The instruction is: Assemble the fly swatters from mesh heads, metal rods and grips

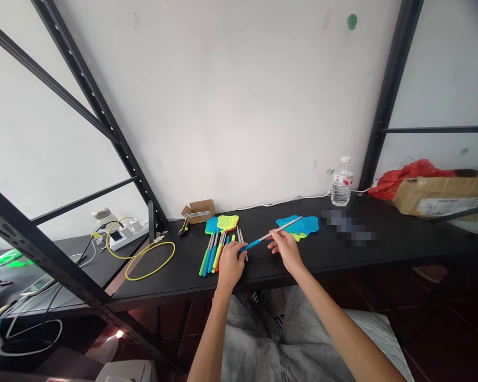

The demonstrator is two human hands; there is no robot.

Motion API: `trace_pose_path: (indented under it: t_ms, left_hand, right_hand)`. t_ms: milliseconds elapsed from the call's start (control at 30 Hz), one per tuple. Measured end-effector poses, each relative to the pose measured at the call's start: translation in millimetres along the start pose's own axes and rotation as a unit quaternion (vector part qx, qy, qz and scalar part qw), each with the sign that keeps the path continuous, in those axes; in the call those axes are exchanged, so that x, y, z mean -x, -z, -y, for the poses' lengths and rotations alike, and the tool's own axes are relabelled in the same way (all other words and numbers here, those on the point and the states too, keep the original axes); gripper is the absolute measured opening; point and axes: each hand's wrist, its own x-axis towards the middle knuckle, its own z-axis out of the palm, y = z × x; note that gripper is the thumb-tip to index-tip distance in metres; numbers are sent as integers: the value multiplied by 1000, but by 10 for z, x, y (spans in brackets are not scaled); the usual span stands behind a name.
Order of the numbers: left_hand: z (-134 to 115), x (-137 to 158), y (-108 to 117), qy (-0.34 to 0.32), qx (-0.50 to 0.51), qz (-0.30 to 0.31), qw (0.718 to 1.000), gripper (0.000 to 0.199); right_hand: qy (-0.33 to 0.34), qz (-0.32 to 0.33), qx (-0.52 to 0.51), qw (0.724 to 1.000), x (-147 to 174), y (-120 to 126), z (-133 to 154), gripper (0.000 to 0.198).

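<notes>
A blue-handled rod (263,239) with a thin grey shaft slants up to the right above the black table. My left hand (231,265) is closed on its blue handle, and my right hand (286,250) pinches the shaft farther along. Past my right hand lie loose blue swatter heads (308,225) with a yellow one (298,237) partly beneath; the shaft's tip passes over them. Left of my left hand, several fly swatters (228,223) lie stacked with blue, green and yellow handles (210,257) toward me. Several grey rods (241,234) lie behind my left hand, partly hidden.
A small open cardboard box (199,211) stands by the wall. A water bottle (342,183) is at the back right, near a larger carton (438,196) and red plastic bag (412,174). Yellow cable (173,254) loops on the left, beside a power strip (129,235). Black shelf posts (103,111) frame the table.
</notes>
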Motion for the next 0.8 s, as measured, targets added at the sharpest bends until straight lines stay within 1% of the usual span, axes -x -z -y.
trace_pose_path:
  t_ms: [300,433,633,733,800]
  left_hand:
    - [-9,6,4,4,2,2,1000,26]
    - [-23,12,9,-1,7,5,1000,25]
    - [-21,16,8,-12,11,8,1000,25]
    - [-13,16,6,-17,11,4,1000,25]
    - [-6,15,5,-16,8,1,1000,25]
  right_hand:
    - [9,3,18,1000,12,-2,6,39]
    - [21,45,74,996,26,-9,8,39]
    - [30,108,156,981,46,-4,9,40]
    - [22,118,162,980,41,-7,10,40]
    - [12,109,141,984,29,-8,10,41]
